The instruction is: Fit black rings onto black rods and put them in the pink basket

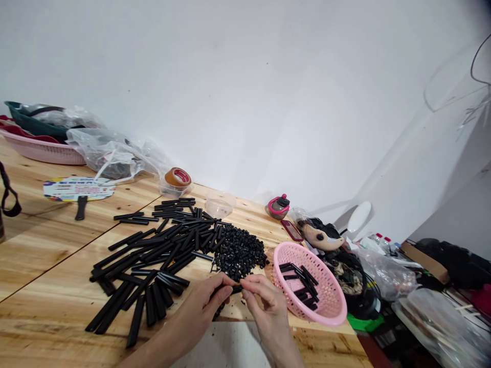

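My left hand (205, 304) and my right hand (268, 309) meet at the table's front edge, fingertips pinched together. Between them is a short black stick (237, 289), gripped from both sides; the fingers cover most of it. Just beyond my hands lies a heap of small black pieces (240, 250). Many longer black sticks (153, 250) are spread in a loose pile to the left of that heap. A pink plastic basket (333, 301) stands right of my right hand, with several black sticks (307, 281) inside.
A roll of brown tape (178, 177), a clear plastic tub (219, 205) and a pink-strapped bottle (279, 206) stand along the wall. At left are a paddle-shaped fan (79, 189), plastic bags (115, 153) and a pink basket (42, 149). Clutter fills the right side.
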Demonstrator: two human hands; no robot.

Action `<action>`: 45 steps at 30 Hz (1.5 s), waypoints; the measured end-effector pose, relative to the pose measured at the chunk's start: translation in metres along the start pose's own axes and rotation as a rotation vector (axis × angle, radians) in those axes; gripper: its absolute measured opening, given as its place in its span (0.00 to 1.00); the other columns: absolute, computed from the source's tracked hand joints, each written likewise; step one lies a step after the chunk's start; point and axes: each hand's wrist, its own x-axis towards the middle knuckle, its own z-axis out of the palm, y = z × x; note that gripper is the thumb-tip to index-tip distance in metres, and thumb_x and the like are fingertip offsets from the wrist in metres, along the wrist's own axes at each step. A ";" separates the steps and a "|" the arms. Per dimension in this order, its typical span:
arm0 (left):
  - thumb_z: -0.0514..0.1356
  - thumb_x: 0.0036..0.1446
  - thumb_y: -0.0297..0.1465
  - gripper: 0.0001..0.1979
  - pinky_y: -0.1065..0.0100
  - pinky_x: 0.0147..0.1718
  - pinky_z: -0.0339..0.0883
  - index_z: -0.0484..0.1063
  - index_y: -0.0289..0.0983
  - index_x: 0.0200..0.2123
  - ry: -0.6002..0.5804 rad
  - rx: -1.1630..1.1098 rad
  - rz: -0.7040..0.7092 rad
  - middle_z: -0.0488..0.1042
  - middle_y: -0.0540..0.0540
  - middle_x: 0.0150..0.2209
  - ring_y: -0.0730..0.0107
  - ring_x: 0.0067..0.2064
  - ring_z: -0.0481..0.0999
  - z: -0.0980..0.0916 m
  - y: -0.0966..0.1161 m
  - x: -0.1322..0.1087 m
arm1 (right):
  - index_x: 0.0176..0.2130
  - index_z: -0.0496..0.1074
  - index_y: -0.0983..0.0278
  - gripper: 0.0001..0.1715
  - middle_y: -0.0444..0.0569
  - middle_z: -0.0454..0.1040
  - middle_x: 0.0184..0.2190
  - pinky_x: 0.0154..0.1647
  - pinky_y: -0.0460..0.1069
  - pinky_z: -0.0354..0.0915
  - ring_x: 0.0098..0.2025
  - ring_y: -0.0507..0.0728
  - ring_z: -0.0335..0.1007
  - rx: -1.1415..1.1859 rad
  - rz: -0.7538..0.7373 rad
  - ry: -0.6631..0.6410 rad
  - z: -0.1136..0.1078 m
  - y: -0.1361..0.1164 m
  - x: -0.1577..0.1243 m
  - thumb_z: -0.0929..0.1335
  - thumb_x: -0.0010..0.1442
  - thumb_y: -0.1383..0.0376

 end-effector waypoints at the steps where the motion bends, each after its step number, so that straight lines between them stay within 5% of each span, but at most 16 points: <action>1: 0.50 0.67 0.42 0.17 0.69 0.35 0.59 0.73 0.39 0.39 0.003 -0.007 0.002 0.71 0.49 0.31 0.65 0.35 0.69 0.000 0.000 0.000 | 0.42 0.80 0.57 0.13 0.51 0.77 0.38 0.39 0.49 0.71 0.40 0.57 0.75 0.003 0.003 0.001 0.000 0.000 0.000 0.67 0.63 0.70; 25: 0.48 0.67 0.41 0.17 0.70 0.33 0.60 0.71 0.39 0.37 -0.038 0.069 -0.038 0.71 0.50 0.30 0.65 0.34 0.70 -0.005 -0.001 0.001 | 0.42 0.80 0.55 0.14 0.50 0.77 0.38 0.39 0.48 0.68 0.39 0.56 0.74 0.038 0.029 -0.052 -0.002 -0.002 0.002 0.67 0.62 0.71; 45: 0.50 0.67 0.33 0.10 0.69 0.43 0.66 0.70 0.43 0.44 0.110 0.209 0.162 0.77 0.48 0.40 0.65 0.43 0.75 0.001 -0.007 -0.001 | 0.40 0.80 0.57 0.08 0.48 0.77 0.36 0.38 0.46 0.71 0.37 0.54 0.74 0.256 0.244 0.120 0.008 0.004 0.000 0.72 0.59 0.64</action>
